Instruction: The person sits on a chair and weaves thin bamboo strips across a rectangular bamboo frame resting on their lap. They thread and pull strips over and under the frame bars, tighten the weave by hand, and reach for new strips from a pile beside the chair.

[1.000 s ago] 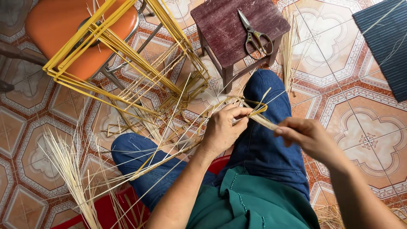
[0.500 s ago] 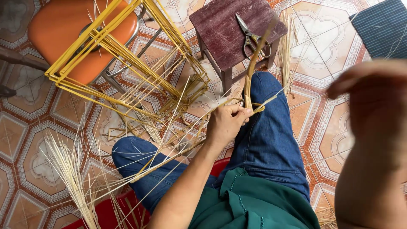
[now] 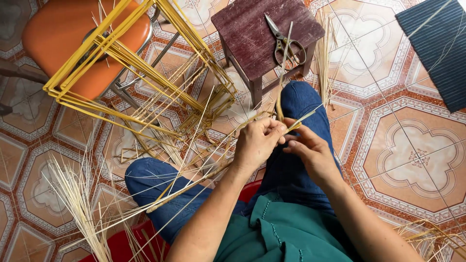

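My left hand is closed, thumb and fingers pinched on a pale strip just above my right knee. The grip sits low on the strip so the free end stands up over the stool and stays clear of my lap. My right hand meets the left from the other side, fingers curled together on a short end of the same strip, which pokes out to the right. Both hands touch; working this close keeps the thin strip taut between them, I judge.

From under the left hand a bundle of longer stalks runs down-left across my left thigh. The leg serves as a rest for them, so they lie flat.

Just beyond the hands is the small dark stool, with scissors on its top, within reach of either hand. More straw leans at the stool's right side.

Left of the stool a yellow frame of thin rods lies tilted against an orange chair. Loose strands fan over the tiled floor at lower left. A dark ribbed mat lies well apart, upper right. I sit on something red; what it is I cannot tell.
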